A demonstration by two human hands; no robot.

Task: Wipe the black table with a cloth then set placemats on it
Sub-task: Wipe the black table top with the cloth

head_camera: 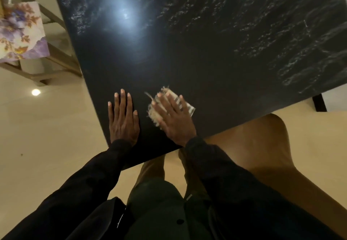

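Black table (206,51), one cloth (170,106) under flat right hand (173,119), left hand (123,117) flat.

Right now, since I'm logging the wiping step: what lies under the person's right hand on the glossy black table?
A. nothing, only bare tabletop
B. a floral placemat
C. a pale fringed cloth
C: the right hand presses flat on the pale fringed cloth, while the left hand rests on the bare black table.

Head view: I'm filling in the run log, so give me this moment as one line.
step: wiping | right hand: flat on cloth, pressing it to table | left hand: flat on table by near edge
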